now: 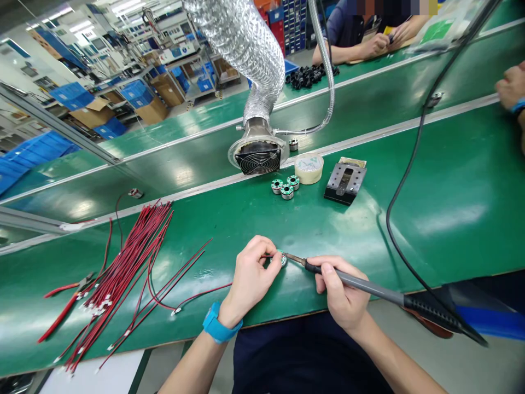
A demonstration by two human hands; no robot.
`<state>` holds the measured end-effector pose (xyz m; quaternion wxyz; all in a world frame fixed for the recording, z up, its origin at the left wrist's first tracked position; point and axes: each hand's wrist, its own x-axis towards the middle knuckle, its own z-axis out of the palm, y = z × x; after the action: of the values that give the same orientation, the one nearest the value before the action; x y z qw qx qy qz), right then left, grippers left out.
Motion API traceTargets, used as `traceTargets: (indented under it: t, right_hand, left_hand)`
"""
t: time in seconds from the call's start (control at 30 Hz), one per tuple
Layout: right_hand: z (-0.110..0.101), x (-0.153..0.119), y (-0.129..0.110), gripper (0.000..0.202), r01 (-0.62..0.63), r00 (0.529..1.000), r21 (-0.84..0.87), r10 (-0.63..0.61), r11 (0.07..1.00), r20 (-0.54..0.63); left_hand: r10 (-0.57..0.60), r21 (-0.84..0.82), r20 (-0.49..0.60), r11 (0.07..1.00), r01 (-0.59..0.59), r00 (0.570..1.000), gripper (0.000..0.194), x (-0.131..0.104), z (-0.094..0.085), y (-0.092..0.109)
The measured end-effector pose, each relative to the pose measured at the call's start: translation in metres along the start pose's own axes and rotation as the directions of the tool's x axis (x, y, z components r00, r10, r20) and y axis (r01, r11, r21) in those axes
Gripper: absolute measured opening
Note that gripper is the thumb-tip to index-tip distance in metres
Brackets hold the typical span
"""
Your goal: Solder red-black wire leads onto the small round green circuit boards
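A long green surface [451, 164] stretches across the view. A fat, shiny silver air hose [254, 49] hangs over its far side, and a black fan [259, 158] sits at the hose's bottom end.

On the left lies a big bunch of red and black wires [133, 254] with little white plugs. The soldering iron [369, 285] has a long gray and black handle. The person's right hand [344, 290] grips it like a pencil and points it to the left. The left hand [254, 268] has its thumb and finger pinched together on a thin red wire [267, 255], and a blue band [221, 325] goes around that wrist.

Pliers with red handles [61, 316] lie just left of the bunch. Farther back on the right, a metal block [346, 180] sits near a roll of tape [309, 168].

Three small round parts with green tops [287, 191] stand close together by the tape. One more round part [283, 260] is on the near half of the surface, between the two hands, right by the left fingertips. The hot tool's thin tip is at its edge, but it is hard to tell if they touch.
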<state>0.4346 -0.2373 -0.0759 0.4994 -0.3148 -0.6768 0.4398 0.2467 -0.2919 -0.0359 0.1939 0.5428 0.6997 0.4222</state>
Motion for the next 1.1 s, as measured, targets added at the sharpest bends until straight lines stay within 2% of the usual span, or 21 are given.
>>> traceTargets:
  t: [0.2,0.43,0.8,1.1]
  right_hand:
    - [-0.001,0.001,-0.002,0.025,0.063,0.998,-0.069,-0.062,0.996,0.008]
    - [0.001,0.000,-0.003,0.025,0.006,0.997,0.065,-0.001,0.998,-0.077]
    - [0.001,-0.004,0.003,0.024,-0.027,0.991,0.022,0.029,0.999,-0.129]
    - [0.005,0.006,-0.003,0.023,0.090,0.983,-0.083,-0.102,0.992,-0.155]
  left_hand:
    - [0.013,0.044,-0.050,0.999,-0.011,0.999,0.019,-0.003,0.005,0.001]
    - [0.029,0.092,-0.034,0.995,-0.025,0.999,0.019,-0.002,0.004,0.001]
    - [0.023,0.153,-0.010,0.988,-0.022,1.000,0.018,0.001,0.002,0.006]
    - [0.012,0.160,0.001,0.987,-0.012,1.000,0.018,0.002,0.003,0.004]
